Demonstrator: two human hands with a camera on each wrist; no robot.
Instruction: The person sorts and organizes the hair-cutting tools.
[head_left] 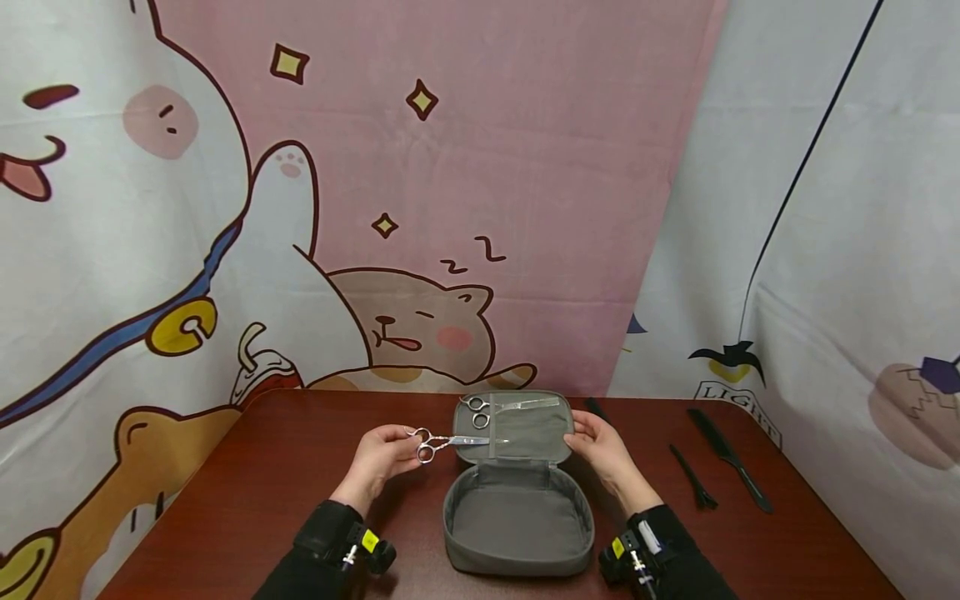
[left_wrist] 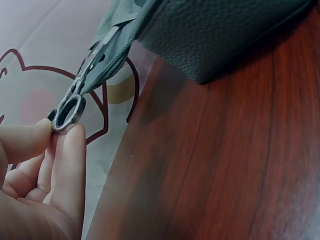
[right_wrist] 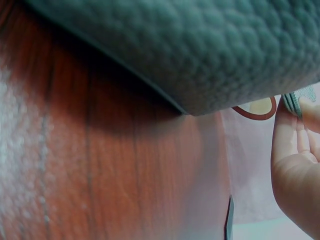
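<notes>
My left hand (head_left: 386, 458) pinches a pair of silver scissors (head_left: 465, 441) by its finger rings, between thumb and fingers. Their blades point right and pass under the strap across the raised lid (head_left: 534, 446) of a grey zip case (head_left: 517, 560). In the left wrist view, the scissors' ring (left_wrist: 71, 114) sits at my fingertips. A second pair of silver scissors (head_left: 528, 404) lies higher on the lid, held by the same strap. My right hand (head_left: 603, 450) grips the lid's right edge, thumb in front; in the right wrist view the zipper edge (right_wrist: 292, 104) runs between thumb and fingers.
The case's lower half lies open toward me on the reddish-brown table (head_left: 247, 500). To the right are a black comb with a handle (head_left: 723, 450) and a slim black hair clip (head_left: 693, 479). Another black piece (head_left: 596, 408) shows partly behind my right hand. A printed cloth (head_left: 525, 167) hangs behind.
</notes>
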